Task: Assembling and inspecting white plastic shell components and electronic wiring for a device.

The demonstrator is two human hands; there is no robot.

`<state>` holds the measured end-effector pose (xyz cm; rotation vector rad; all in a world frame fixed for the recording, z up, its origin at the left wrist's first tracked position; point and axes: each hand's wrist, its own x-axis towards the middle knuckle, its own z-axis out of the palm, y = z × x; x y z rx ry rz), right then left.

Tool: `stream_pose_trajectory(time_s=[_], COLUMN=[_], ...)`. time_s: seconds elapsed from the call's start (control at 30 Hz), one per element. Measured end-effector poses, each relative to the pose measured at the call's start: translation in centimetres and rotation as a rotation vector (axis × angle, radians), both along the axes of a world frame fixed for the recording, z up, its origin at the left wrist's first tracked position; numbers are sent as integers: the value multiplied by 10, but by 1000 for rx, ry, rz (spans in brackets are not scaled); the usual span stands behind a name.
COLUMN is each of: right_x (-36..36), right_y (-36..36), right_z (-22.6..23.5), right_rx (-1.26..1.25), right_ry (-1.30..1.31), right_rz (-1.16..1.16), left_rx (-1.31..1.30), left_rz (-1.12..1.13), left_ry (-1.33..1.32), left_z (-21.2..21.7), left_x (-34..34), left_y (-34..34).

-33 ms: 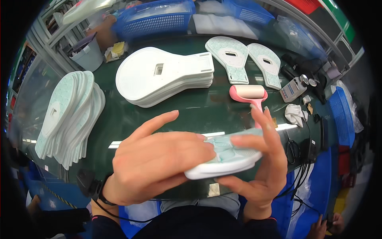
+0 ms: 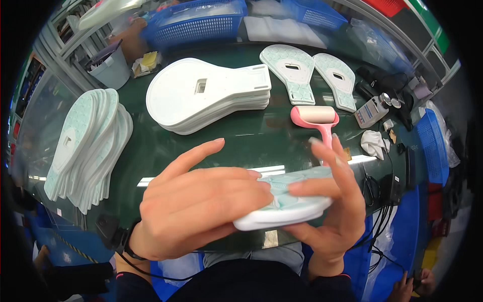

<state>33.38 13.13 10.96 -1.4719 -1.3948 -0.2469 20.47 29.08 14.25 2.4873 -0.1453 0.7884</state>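
Above the table's near side I hold a white plastic panel [image 2: 283, 215] with a pale green patterned upper face, tilted and partly covered by my fingers. My left hand [image 2: 198, 206] grips its left end, fingers lying over the patterned face and one finger stretched out away from it. Around the right end is my right hand [image 2: 334, 209], its thumb below and a finger pressing on top. Just beyond that hand lies a pink-handled roller [image 2: 315, 116] with a white drum. The panel's far end is hidden or blurred.
A stack of white paddle-shaped panels [image 2: 229, 80] stands mid-table. Fanned green-patterned panels [image 2: 83, 131] lean at left; two more, one [image 2: 292, 70] beside another [image 2: 338, 80], lie at back right. A bottle [image 2: 371, 113], white cloth [image 2: 373, 145], scissors [image 2: 371, 190] and cables [image 2: 385, 221] are at right.
The panel has tilted slightly and its near edge sits a little lower. The right hand's fingers have shifted a bit to the left on it.
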Motion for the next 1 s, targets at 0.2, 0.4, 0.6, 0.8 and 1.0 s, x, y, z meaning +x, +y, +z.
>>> stream_pose_trajectory(time_s=[0.2,0.4,0.6,0.8,1.0], right_x=[0,-1,-4,-9,-15], right_y=[0,0,-1,-2,-8], right_z=[-1,-2,-5,-21,-34], right_rx=[-1,13,16,250,486], right_ry=[-109,-52,91,679,1092], right_rz=[50,23,81,-21,25], left_rx=[61,90,93,-422,-407], left_rz=[49,29,-17,-15,-4], left_ry=[23,0,17,-51,142], left_z=[6,3,5,-9,-2], left_x=[-9,-7,-11,-3,-21], left_y=[-7,-5,-2,14,-1])
